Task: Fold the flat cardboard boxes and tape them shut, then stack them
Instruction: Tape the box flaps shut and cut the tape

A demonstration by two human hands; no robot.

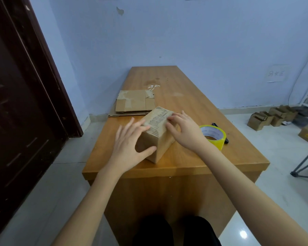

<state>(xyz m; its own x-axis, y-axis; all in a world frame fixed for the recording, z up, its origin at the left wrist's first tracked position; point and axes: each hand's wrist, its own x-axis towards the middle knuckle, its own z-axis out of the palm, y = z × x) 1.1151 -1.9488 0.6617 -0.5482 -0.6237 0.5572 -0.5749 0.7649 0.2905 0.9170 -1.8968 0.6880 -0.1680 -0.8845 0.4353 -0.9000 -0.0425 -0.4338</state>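
Observation:
A folded cardboard box [160, 139] stands on the wooden table [185, 107] near its front edge, its top worn and torn. My left hand [130, 142] spreads over the box's left side, fingers straight on the top and thumb against the front face. My right hand [183, 130] lies on the box's right top edge, fingertips pressing the top flap. A roll of yellow tape [214, 136] lies on the table just right of the box, partly behind my right wrist. Flat cardboard boxes [134, 103] lie in a small pile behind the folded box.
A black marker [226, 140] lies beside the tape roll. A scrap of clear tape [153, 87] sits farther back on the table. Several folded boxes [272, 118] stand on the floor at right, near a tripod leg [304, 166]. A dark door [21, 103] is at left.

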